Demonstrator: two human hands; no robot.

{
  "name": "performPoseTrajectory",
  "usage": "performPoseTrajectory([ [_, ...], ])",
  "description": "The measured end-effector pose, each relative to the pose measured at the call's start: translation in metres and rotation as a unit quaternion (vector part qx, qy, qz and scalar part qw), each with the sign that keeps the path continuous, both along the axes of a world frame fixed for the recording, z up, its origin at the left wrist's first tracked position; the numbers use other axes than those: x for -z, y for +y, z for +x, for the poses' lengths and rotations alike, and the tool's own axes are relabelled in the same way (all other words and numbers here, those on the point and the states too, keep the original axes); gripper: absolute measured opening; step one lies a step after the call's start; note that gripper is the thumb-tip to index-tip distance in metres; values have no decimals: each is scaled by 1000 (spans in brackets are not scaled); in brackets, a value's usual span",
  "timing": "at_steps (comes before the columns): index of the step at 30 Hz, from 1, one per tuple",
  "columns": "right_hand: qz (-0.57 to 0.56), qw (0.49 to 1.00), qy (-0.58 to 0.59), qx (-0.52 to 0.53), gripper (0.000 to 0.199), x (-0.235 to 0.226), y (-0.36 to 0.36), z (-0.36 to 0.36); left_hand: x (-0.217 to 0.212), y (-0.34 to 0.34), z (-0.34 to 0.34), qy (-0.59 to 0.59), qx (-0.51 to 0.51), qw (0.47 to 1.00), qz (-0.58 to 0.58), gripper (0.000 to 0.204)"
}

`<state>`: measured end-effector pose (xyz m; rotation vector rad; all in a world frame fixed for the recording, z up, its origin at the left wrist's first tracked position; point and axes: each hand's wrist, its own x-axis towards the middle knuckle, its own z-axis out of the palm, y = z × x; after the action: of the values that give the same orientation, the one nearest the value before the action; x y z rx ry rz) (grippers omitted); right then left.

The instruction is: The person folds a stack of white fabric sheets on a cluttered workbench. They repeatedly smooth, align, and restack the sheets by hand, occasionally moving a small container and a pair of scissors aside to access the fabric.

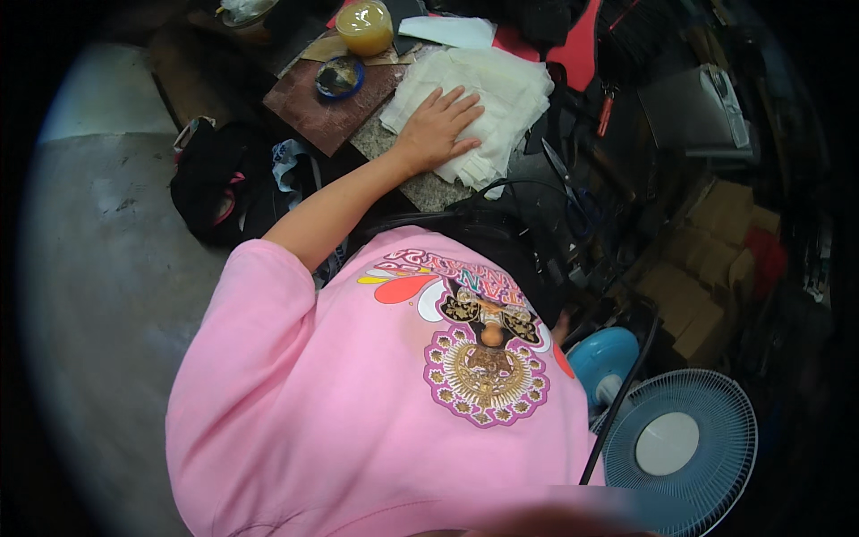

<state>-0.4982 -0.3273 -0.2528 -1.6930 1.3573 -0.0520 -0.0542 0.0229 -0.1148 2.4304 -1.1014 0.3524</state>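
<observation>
**Left hand (433, 131) flat on the white sheets (512, 82)**

The step in hand looks like steadying or smoothing: the left hand lies palm down on the pile of thin white sheets, fingers spread and thumb out to the right, gripping nothing. The right hand is out of sight, so I cannot tell whether it is free or holding something; the two are not together in view. The sheets (cloth or soft paper, hard to say which) lie ahead of the person's waist, their lower left part over a speckled grey slab (436, 191), with ragged layers showing at the near edge.

If a single sheet is to come away, the next move probably calls for fingertips at a loose edge rather than a flat palm, and a light pull, since the layers seem flimsy. If the pile is only to be squared, even pressure should do.

To the left, a reddish-brown board (302, 109) carries a blue-rimmed dish (340, 79); a tub (365, 29) of yellowish stuff stands just beyond it. Scissors (561, 170) lie right of the sheets, tips pointing up toward them, and would likely need care in any sideways reach.
</observation>
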Motion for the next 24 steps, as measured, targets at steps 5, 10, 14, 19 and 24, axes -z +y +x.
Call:
performPoseTrajectory([
  [5, 112, 986, 123, 4, 27, 50, 23, -63, 2, 7, 0, 6, -2, 1000, 9, 57],
  [10, 52, 994, 86, 35, 29, 8, -31, -28, -1, -1, 0, -1, -5, 1000, 29, 57],
  [14, -189, 968, -161, -37, 30, -96, -101, 110, -3, -24, 0, -7, -17, 999, 36, 58],
  [19, -298, 764, -281, -499, 38, -200, -43, 321, -3, -22, 1, 6, -23, 999, 45, 59],
  [24, -382, 490, -303, -723, 71, -198, 45, 423, -4, -19, 0, 42, -27, 998, 35, 60],
])
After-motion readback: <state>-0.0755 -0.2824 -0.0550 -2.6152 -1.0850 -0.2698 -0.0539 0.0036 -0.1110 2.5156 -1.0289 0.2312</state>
